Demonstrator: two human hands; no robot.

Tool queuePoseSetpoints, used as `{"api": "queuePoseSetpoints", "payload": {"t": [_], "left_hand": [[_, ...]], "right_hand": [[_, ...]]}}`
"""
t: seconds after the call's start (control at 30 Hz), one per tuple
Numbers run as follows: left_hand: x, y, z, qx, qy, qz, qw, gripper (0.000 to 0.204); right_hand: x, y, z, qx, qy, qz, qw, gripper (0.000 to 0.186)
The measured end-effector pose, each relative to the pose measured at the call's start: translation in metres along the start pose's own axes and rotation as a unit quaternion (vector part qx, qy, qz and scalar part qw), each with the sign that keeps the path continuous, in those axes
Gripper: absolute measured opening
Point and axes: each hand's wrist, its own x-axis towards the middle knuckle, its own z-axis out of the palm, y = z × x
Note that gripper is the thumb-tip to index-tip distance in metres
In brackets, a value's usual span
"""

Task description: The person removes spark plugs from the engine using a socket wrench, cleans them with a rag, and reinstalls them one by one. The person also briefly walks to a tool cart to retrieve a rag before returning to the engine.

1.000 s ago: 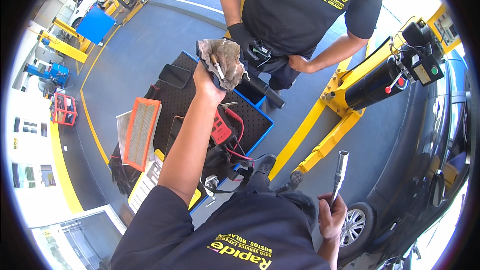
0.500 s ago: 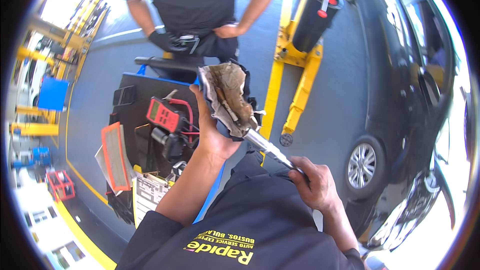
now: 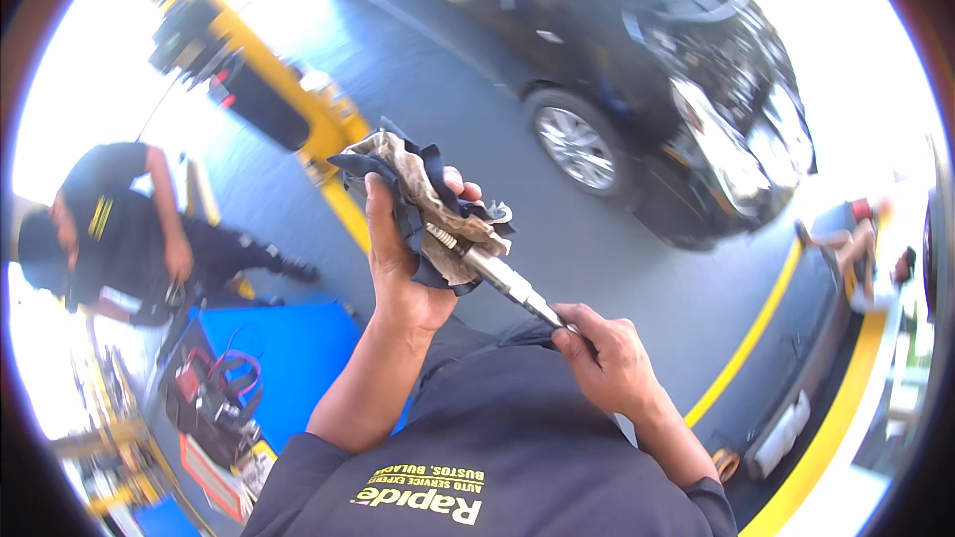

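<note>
My left hand [image 3: 403, 273] is wrapped round a crumpled, stained cloth [image 3: 428, 194] with dark, ragged edges, held up before my chest. A slim, pale ribbed piece that looks like a spark plug [image 3: 442, 236] shows at the cloth's lower fold. Against it sits the wide end of a silver socket extension [image 3: 512, 283], sloping down to the right. The fingers of my right hand [image 3: 609, 356] are closed on the extension's narrow lower end. Whatever else lies inside the cloth is hidden by its folds.
A blue-topped cart [image 3: 298, 348] at left carries a red-and-black tester [image 3: 194, 378] and an orange-edged filter [image 3: 214, 477]. Beyond it another person [image 3: 124, 229] leans. A yellow lift post [image 3: 269, 60] rises behind. A black car [image 3: 597, 70] with raised hood stands ahead right.
My view has swung right, bringing the car's front into sight and shifting cart and co-worker left. The cloth has been folded over, covering its inside. Both hands keep their holds.
</note>
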Motion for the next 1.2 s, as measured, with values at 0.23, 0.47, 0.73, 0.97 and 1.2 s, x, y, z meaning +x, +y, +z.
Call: {"api": "queuePoseSetpoints", "payload": {"t": [0.23,0.47,0.73,0.97,1.2], "left_hand": [[0.051,-0.153,0.077,0.170,-0.104,-0.153,0.968,0.054],[0.095,-0.299,0.142,0.163,-0.216,-0.276,0.922,0.061],[0.150,-0.478,0.188,0.144,-0.256,-0.447,0.845,0.067],[0.188,-0.598,0.257,0.035,-0.248,-0.461,0.851,0.049],[0.211,-0.732,0.280,0.157,-0.226,-0.359,0.892,0.049]], "right_hand": [[-0.095,0.062,-0.087,0.211,0.095,0.111,0.966,0.029],[-0.130,0.123,-0.153,0.579,0.099,0.078,0.805,0.050],[-0.165,0.205,-0.264,0.199,0.471,0.173,0.842,0.023],[-0.205,0.283,-0.370,0.113,0.547,0.132,0.819,0.024],[-0.239,0.381,-0.494,0.299,0.400,0.148,0.853,0.026]]}}
